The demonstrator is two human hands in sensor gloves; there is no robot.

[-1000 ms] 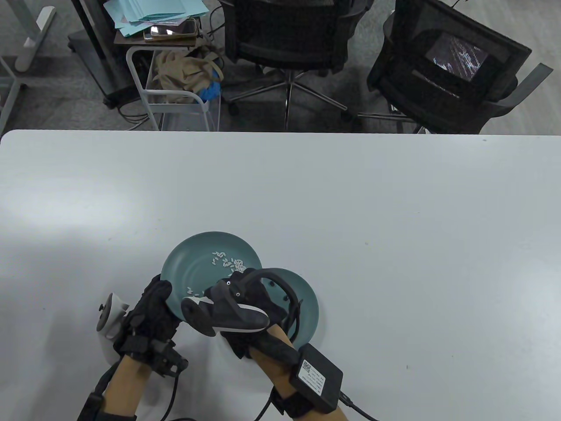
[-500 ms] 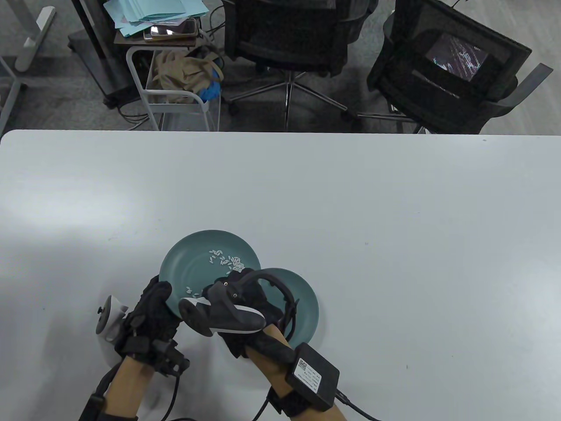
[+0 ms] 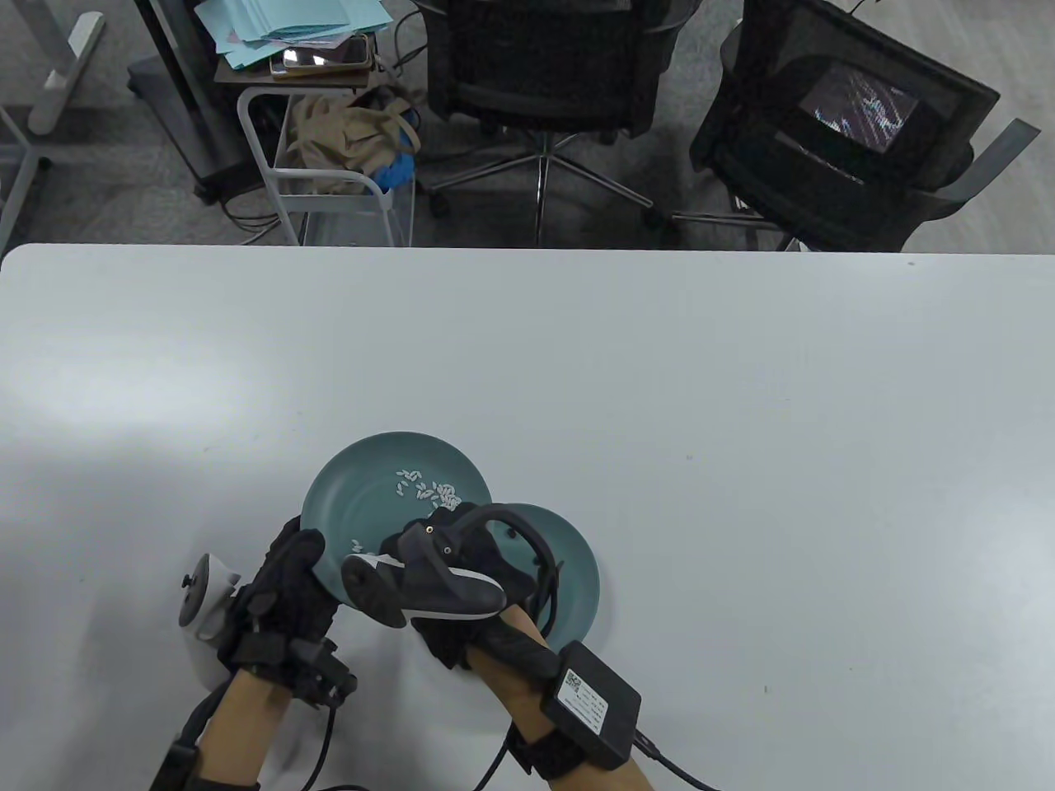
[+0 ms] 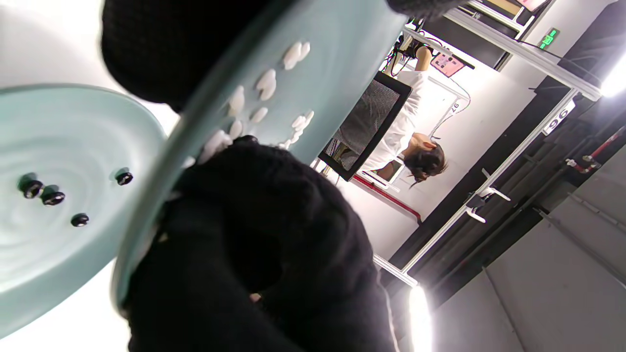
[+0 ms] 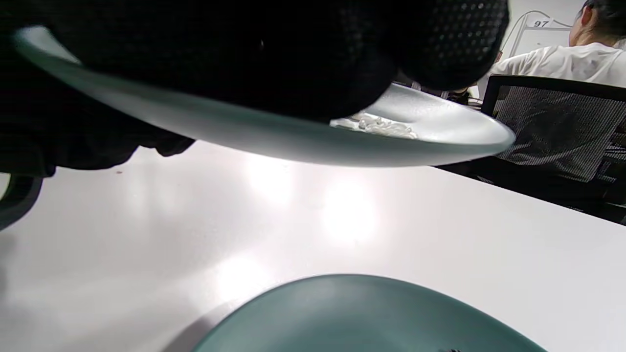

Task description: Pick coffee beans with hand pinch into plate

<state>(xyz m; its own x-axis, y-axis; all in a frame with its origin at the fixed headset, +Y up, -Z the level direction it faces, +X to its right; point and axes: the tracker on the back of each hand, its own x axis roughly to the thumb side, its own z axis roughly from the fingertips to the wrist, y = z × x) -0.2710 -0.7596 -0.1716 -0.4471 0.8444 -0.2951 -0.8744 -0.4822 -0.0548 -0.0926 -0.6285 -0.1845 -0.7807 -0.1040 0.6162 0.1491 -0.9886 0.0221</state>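
Observation:
My left hand (image 3: 284, 589) grips the near-left rim of a teal plate (image 3: 363, 494) and holds it tilted above the table. Several small white pieces (image 3: 429, 493) lie in it. My right hand (image 3: 445, 531) reaches over that plate's near-right rim, its fingers (image 4: 264, 230) among the white pieces (image 4: 266, 83); whether they pinch anything is hidden. A second teal plate (image 3: 577, 568) lies flat on the table under my right hand. In the left wrist view it (image 4: 58, 146) holds a few dark coffee beans (image 4: 51, 198). The right wrist view shows the raised plate's underside (image 5: 293, 142) above the flat plate (image 5: 362, 313).
The white table (image 3: 659, 395) stretches wide to the right and far side. A black box (image 3: 589, 709) is strapped to my right forearm with a cable trailing. Office chairs (image 3: 544, 74) and a cart (image 3: 330, 148) stand beyond the far edge.
The raised plate and my right hand have shifted very slightly to the left. Otherwise nothing has visibly changed.

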